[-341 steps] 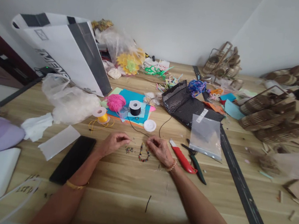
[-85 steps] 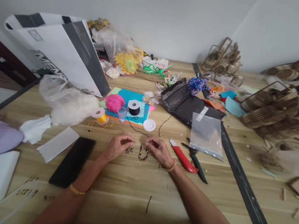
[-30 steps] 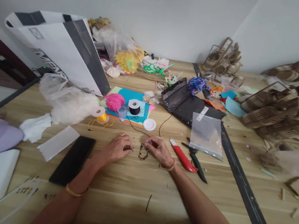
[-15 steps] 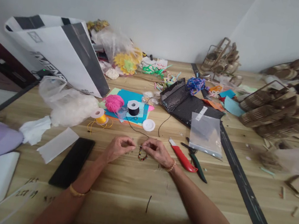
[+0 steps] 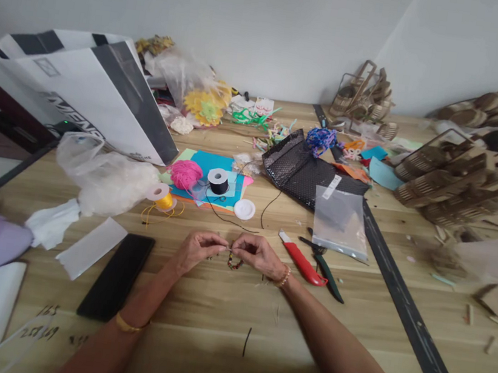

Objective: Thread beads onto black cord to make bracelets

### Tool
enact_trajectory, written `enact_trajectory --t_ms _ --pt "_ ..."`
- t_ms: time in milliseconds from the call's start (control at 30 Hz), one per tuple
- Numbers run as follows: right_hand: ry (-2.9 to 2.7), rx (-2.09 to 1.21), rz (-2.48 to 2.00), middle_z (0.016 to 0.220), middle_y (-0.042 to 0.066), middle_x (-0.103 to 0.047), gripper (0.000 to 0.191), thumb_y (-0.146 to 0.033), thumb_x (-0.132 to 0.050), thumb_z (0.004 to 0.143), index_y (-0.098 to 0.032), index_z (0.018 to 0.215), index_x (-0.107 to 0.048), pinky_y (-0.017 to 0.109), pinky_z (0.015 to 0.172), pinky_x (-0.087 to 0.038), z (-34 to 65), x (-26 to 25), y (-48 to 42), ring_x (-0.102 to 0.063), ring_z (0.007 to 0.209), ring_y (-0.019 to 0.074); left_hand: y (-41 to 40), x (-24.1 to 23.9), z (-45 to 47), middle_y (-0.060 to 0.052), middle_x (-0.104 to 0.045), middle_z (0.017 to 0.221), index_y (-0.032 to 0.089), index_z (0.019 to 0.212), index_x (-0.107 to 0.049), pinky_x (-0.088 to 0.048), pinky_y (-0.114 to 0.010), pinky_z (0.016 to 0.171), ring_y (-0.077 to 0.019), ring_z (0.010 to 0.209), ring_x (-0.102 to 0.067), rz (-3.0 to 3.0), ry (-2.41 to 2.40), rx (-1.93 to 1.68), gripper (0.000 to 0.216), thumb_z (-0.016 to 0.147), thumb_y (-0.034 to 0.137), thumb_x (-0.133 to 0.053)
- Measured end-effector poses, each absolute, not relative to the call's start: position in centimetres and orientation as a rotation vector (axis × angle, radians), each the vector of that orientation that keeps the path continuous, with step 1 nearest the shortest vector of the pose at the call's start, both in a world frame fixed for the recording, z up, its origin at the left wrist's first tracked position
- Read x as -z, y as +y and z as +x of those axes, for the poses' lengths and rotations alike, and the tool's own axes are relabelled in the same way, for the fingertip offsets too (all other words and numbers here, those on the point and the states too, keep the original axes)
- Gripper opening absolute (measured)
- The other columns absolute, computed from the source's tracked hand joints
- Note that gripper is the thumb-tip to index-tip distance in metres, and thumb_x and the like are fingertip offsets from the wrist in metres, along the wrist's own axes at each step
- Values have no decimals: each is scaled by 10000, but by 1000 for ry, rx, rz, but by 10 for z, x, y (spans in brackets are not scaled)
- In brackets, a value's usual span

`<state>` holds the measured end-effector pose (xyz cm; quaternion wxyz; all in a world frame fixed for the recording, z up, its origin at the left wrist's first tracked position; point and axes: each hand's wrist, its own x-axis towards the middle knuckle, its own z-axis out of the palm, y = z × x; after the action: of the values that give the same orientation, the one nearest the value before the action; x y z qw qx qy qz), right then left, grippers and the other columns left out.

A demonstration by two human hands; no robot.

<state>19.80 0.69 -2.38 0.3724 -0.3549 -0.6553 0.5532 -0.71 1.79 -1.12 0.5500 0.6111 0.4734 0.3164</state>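
My left hand (image 5: 197, 249) and my right hand (image 5: 259, 254) meet fingertip to fingertip over the wooden table (image 5: 230, 331). Both are pinched shut around a black cord (image 5: 226, 219) that runs back to a black cord spool (image 5: 218, 180). A short strand of coloured beads (image 5: 234, 262) hangs on the cord just below my fingers. My left fingers pinch something tiny at the cord's end; I cannot make it out. Both wrists wear gold bracelets.
A red-handled cutter (image 5: 301, 262) and green-handled scissors (image 5: 323, 271) lie right of my right hand. A black phone (image 5: 118, 275) lies to the left. Behind are a pink yarn ball (image 5: 185, 174), a yellow thread spool (image 5: 162, 196), a white lid (image 5: 245, 209), a clear zip bag (image 5: 339, 223) and a shopping bag (image 5: 91, 92).
My left hand went down to the loose beads on the table, then rose and closed in on my right hand. The hands now touch at the cord.
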Motion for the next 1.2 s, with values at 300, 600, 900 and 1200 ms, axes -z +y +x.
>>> enact_trajectory --t_ms 300,600,900,1200 --pt "-1653 -1421 -949 652 15 -573 354 -477 -620 813 -126 763 -610 201 502 -366 198 24 7 -466 546 89 18 10 -7 -51 -755 737 148 750 -729 -522 -269 639 -173 680 -674 1381 1137 -719 208 633 318 -757" --pt "-1682 -1419 -954 652 17 -588 331 -453 -624 817 -126 766 -609 198 498 -367 198 23 7 -475 547 89 17 10 -6 -51 -749 728 147 739 -723 -510 -253 620 -166 668 -666 1432 1120 -716 196 648 319 -751" --pt "-1709 -1398 -948 676 21 -584 284 -405 -610 827 -126 773 -615 211 526 -362 199 23 7 -473 571 98 17 10 -6 -43 -729 691 136 736 -720 -480 -236 579 -140 612 -628 1437 1124 -726 184 649 295 -749" --pt "-1710 -1408 -963 668 19 -578 307 -427 -613 825 -125 772 -613 203 514 -350 199 23 7 -458 561 92 16 10 -6 -50 -735 695 132 727 -727 -486 -234 602 -145 636 -638 1398 1129 -747 188 630 290 -759"
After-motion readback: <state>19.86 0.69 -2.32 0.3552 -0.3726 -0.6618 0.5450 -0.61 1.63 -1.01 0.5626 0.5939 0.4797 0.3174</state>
